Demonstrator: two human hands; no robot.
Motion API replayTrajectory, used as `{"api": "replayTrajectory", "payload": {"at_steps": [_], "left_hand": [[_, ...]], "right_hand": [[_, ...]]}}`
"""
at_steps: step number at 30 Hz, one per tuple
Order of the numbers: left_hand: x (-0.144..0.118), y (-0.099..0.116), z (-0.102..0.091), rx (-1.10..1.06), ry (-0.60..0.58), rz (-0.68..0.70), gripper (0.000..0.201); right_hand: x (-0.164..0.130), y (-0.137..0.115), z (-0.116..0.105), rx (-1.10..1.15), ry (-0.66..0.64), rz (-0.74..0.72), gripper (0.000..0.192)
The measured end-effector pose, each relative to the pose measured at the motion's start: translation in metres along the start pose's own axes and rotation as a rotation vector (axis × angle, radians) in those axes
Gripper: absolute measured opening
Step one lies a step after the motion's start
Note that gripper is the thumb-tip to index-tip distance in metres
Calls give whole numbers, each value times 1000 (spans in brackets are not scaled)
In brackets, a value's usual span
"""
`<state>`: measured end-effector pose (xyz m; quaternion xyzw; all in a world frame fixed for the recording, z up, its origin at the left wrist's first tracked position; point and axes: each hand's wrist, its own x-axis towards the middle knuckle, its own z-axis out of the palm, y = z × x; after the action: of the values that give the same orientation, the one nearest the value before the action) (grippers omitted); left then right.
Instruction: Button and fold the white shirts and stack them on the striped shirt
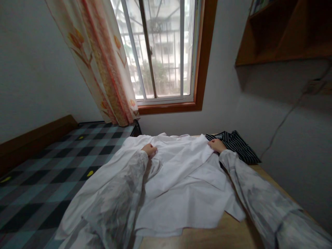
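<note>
A white shirt (181,166) lies spread over the wooden table (207,237), with one side draped to the left toward the bed. My left hand (149,150) pinches its cloth on the upper left. At the upper right, the fingers of my right hand (217,145) are closed on the edge of the same shirt. Between the hands the fabric is fairly flat, with a diagonal fold running down from the right hand. A black-and-white striped garment (236,145) lies folded just beyond my right hand.
To the left is a bed with a checked sheet (52,173) and a wooden board (36,141). A floral curtain (103,62) hangs beside the window (166,52). On the right wall are a wooden shelf (280,38) and a hanging cable (281,124).
</note>
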<state>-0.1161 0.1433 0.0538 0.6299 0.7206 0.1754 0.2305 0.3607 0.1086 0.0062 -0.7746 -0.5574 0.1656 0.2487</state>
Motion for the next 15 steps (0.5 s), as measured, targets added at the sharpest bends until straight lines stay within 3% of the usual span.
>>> {"api": "replayTrajectory", "payload": {"at_steps": [7,12,15], "left_hand": [[19,19,6,-91,69,-63,32],[24,22,14,-128,116,-34,27],[27,19,15,-147,133,-15,19]], "right_hand": [[32,-22,5,-3,-83,7,37],[36,-25,14,17,14,-25,23],[39,-21,13,58,117,-32,24]]}}
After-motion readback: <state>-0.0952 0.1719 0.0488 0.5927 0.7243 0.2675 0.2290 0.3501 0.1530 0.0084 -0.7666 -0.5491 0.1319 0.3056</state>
